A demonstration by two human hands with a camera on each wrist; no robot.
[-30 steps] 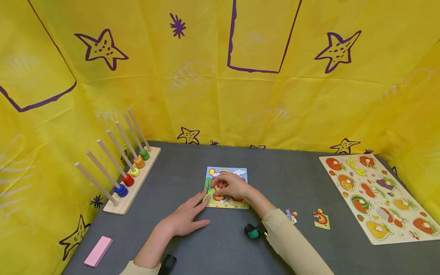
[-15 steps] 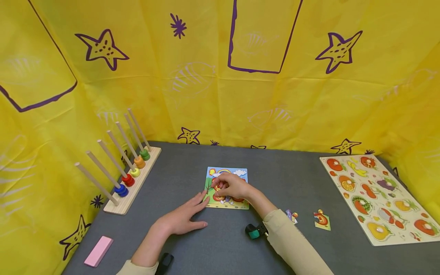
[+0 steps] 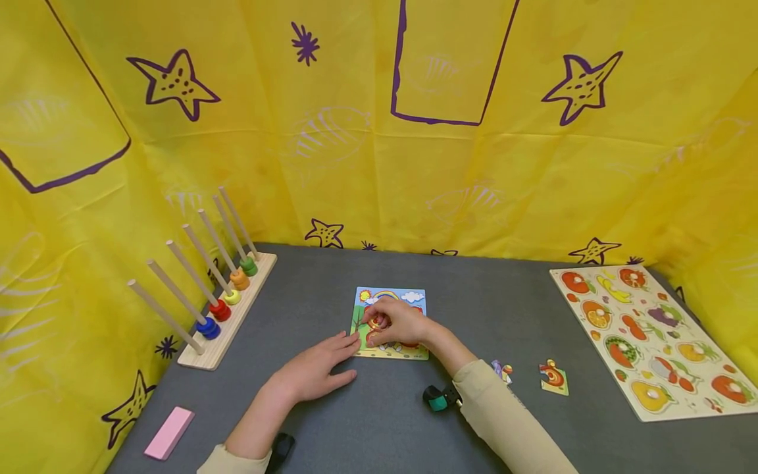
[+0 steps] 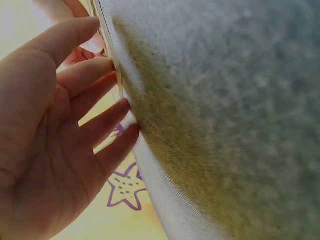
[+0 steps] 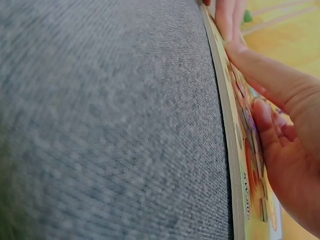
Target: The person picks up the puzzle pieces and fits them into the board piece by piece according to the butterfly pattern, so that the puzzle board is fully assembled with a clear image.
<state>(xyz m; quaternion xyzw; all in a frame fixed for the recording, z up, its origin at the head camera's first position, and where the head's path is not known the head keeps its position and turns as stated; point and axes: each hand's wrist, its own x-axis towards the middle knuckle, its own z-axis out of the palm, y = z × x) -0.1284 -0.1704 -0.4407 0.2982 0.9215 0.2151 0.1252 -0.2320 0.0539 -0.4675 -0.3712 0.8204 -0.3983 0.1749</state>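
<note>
A small jigsaw puzzle board (image 3: 391, 355) with a rainbow, sun and cartoon picture lies on the dark table in the head view. My right hand (image 3: 398, 321) reaches over it, thumb and forefinger bent around a puzzle piece (image 3: 374, 327) at its left side, partly hidden by the fingers. In the right wrist view the thumb and fingertips of that hand touch the layer of pieces (image 5: 252, 142). My left hand (image 3: 316, 368) lies flat with outstretched fingers, their tips against the board's lower left edge. The left wrist view shows those fingers spread along the edge.
Two loose puzzle pieces (image 3: 554, 377) lie right of the right forearm. A fruit peg board (image 3: 598, 349) is at the far right. At the left stand a wooden peg stacker (image 3: 227, 313) with coloured rings and a pink block (image 3: 170, 433). Yellow cloth (image 3: 379, 164) encloses the table.
My left hand has drawn back very slightly along the board's edge. The right thumb has shifted slightly left over the board. The board and loose pieces keep their places.
</note>
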